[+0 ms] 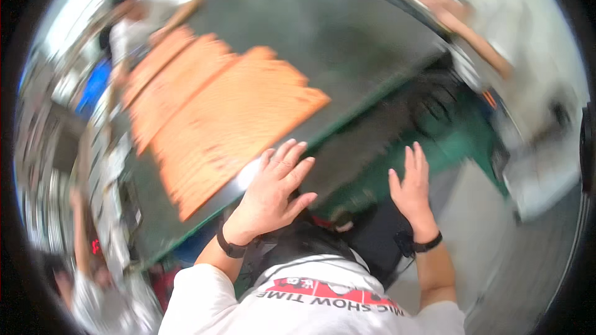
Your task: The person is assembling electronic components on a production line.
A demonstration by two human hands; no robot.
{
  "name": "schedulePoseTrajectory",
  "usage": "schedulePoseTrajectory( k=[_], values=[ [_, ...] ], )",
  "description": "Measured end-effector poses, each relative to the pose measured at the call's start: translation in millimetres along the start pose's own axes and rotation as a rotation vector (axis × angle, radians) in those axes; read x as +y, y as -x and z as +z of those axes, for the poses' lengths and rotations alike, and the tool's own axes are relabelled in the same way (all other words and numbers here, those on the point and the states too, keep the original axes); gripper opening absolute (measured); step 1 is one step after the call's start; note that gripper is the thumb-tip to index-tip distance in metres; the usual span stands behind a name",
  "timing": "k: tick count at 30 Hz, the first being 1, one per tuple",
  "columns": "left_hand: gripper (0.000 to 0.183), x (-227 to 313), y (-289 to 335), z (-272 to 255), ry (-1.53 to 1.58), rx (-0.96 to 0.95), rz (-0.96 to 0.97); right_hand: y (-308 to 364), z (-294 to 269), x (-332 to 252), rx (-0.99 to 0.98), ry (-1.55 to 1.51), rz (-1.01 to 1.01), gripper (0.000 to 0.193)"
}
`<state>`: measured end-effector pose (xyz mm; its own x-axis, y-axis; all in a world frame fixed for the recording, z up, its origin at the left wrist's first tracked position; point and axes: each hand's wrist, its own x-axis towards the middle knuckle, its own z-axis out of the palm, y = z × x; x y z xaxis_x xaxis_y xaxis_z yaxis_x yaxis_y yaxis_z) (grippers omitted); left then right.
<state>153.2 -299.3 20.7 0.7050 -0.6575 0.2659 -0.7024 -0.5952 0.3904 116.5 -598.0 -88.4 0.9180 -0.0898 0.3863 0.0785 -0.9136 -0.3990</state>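
My white shirt (pixel 310 310) fills the bottom of the view, just below the metal table (pixel 347 37). My left hand (pixel 273 189) lies flat and open, fingers spread on the table's near edge, beside the orange sheets (pixel 217 111) lying on it. My right hand (pixel 413 186) hovers open, off the table's edge, gripping nothing.

free: bare steel table (pixel 347 37) beyond | blocked: orange sheets (pixel 217 111) left-centre, table edge at hands
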Motion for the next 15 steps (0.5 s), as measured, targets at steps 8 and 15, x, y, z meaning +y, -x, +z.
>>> schedulePoseTrajectory(
  k=[8, 15],
  values=[
    [0.046, -67, 180, -43, -0.290, 0.382, -0.919, -88, 44, -219, -0.326, -0.337, -0.875, 0.065],
    [0.055, -102, 120, -33, 0.193, 0.249, -0.498, -108, 72, -260, -0.677, -0.305, -1.199, 0.075]
  ],
)
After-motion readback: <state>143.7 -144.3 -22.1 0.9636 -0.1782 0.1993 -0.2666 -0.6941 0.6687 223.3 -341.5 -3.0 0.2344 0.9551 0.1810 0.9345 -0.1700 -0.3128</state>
